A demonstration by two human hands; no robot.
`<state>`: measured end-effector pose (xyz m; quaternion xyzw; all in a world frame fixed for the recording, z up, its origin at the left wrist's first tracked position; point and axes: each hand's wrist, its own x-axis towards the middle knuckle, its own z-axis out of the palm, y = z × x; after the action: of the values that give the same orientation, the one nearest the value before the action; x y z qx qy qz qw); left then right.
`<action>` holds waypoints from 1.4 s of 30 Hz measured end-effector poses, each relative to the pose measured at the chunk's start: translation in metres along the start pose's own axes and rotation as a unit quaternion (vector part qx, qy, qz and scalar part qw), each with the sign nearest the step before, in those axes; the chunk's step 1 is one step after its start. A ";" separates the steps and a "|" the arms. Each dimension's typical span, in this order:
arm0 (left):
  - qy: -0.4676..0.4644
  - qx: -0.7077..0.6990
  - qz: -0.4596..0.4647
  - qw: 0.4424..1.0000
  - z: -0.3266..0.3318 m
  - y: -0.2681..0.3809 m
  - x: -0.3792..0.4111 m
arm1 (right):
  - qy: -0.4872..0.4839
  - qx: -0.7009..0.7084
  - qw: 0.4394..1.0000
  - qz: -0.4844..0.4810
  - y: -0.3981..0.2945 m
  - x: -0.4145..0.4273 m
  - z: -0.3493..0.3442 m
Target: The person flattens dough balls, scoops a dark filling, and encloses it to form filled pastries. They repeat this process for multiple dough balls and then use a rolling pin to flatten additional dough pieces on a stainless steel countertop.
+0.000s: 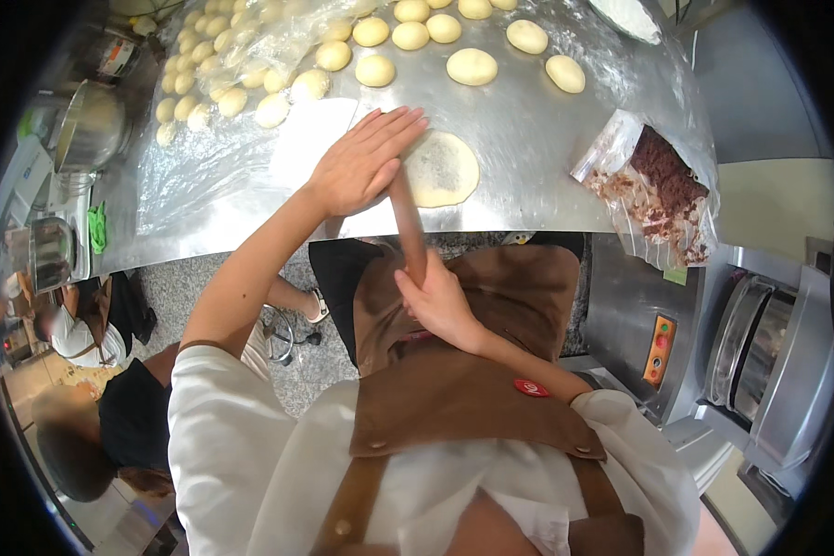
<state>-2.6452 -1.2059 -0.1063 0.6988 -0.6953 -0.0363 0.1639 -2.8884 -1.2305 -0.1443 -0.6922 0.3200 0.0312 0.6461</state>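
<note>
My right hand (438, 306) grips the lower end of a wooden rolling pin (409, 222) at the steel table's front edge. Its upper part runs beneath my left hand (368, 161), which lies flat with extended fingers; the contact under the palm is hidden. Directly right of the pin is a flattened dough round (443, 170), greyish in the middle. A white sheet (313, 139) lies left of my left hand. Beyond are loose dough balls (472, 67), and more sit under clear plastic film (201, 167) at the left.
An opened bag of dark reddish-brown filling (667, 167) lies on the table's right side. White powder in a container (629, 19) stands at the back right. Metal bowls (90, 128) are at the left. Other people (135, 417) are at lower left; a steel machine (639, 313) stands at right.
</note>
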 end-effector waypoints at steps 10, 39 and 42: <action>0.181 -0.242 -0.304 0.904 0.024 0.040 -0.017 | 0.012 0.206 0.977 -0.051 -0.001 -0.019 -0.052; 0.057 -0.185 -0.102 0.976 0.012 0.083 -0.013 | 0.235 0.086 0.936 -0.249 -0.007 0.006 -0.145; 0.066 -0.141 -0.151 0.976 -0.002 0.098 -0.010 | 0.209 0.079 0.952 -0.211 -0.003 -0.002 -0.140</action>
<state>-2.7393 -1.1941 -0.0784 0.7661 -0.5576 -0.1122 0.2993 -2.9405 -1.3579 -0.1178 -0.6816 0.2959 -0.2769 0.6093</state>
